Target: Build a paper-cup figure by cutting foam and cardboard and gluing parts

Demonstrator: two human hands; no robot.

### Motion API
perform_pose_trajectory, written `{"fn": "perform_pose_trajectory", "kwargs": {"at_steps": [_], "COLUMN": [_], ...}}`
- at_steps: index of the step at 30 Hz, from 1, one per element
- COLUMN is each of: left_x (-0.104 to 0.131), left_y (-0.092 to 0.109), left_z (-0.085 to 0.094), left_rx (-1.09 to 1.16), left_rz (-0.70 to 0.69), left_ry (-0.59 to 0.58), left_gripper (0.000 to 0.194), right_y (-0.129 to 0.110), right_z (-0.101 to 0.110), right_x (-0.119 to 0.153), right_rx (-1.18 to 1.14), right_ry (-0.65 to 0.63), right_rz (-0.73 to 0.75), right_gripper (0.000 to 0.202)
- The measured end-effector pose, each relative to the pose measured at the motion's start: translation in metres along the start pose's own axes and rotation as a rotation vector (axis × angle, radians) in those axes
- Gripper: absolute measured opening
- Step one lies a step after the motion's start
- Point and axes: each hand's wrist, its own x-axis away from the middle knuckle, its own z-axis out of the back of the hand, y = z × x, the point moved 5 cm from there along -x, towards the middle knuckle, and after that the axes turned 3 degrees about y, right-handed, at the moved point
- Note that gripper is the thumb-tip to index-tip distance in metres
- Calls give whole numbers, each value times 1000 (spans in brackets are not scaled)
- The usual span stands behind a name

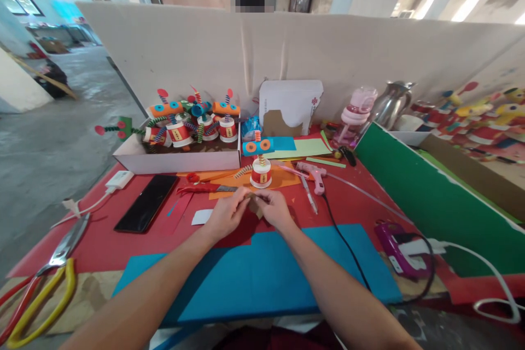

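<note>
Both hands meet over the red table covering. My left hand (229,212) and my right hand (271,206) pinch a small brownish paper piece (257,209) between their fingertips. Just beyond them stands a paper-cup figure (261,174) with a blue tube head (258,146), orange round eyes and a folded spring arm on its left side. Red-handled scissors (200,188) lie left of the figure on orange paper (223,195). To its right are a pink glue gun (315,176) and a pen (309,196). A small white paper piece (201,217) lies beside my left hand.
A white box (180,162) of similar figures stands back left. Near the left edge are a black phone (146,203) and large shears (61,254). A purple power block (400,251) and green box (438,202) stand right; blue sheets (246,279) lie under my forearms.
</note>
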Motion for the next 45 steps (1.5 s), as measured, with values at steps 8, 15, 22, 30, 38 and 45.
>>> {"fn": "perform_pose_trajectory", "kwargs": {"at_steps": [8, 15, 22, 30, 38, 45], "left_x": [-2, -4, -4, 1, -5, -8], "left_y": [-4, -9, -8, 2, -8, -18], "left_z": [1, 4, 4, -5, 5, 2], "left_rx": [64, 110, 81, -258, 80, 217], "left_rz": [38, 19, 6, -51, 36, 120], "left_ry": [33, 82, 75, -32, 84, 44], "left_gripper": [21, 20, 19, 19, 23, 23], "right_y": [-1, 3, 7, 6, 1, 3], "right_z": [0, -9, -9, -7, -9, -12], "right_x": [-1, 1, -1, 3, 2, 3], "right_rx": [-38, -222, -168, -95, -132, -234], "right_ry": [24, -115, -111, -30, -63, -137], "right_rz": [-26, -108, -79, -53, -38, -133], "right_gripper": [13, 12, 9, 13, 9, 12]}}
